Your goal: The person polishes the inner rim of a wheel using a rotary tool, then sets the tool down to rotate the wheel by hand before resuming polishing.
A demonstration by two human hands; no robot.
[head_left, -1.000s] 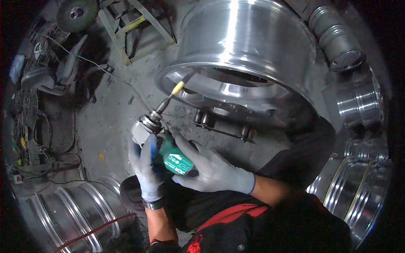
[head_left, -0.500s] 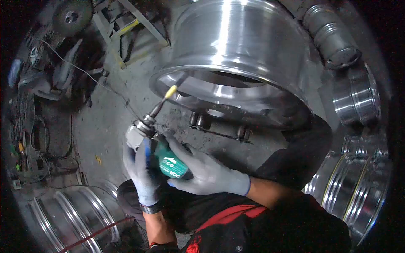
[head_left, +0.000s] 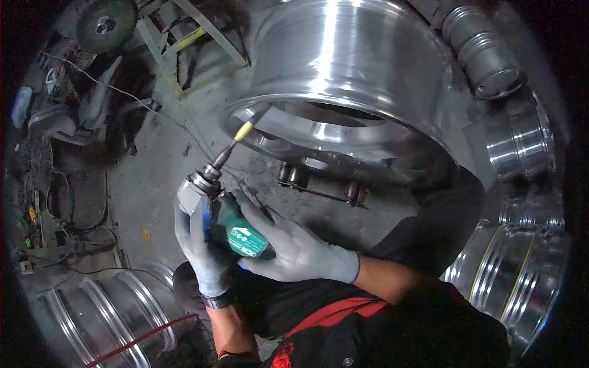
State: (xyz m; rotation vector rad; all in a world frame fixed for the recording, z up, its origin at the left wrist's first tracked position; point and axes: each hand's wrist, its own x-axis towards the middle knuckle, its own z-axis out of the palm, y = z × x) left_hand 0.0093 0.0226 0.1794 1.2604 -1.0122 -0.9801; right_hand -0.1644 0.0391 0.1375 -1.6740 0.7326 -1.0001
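Both gloved hands are wrapped round a green electric grinder with a metal head and a long spindle. My left hand grips it near the grey head, fingers curled over it. My right hand clasps the green body from the other side. From the spindle points a yellow-sleeved bit, whose dark tip overlaps the near lip of a large polished metal wheel rim. The rim lies tilted, its open end facing me.
Under the rim is a low roller stand. More metal rims lie at the right and lower left. A metal frame stands at the back left, beside a round disc. A thin cord runs across the floor.
The grinder and both hands have shifted slightly left, with the bit still over the rim's lip. The cord's loop has moved a little.
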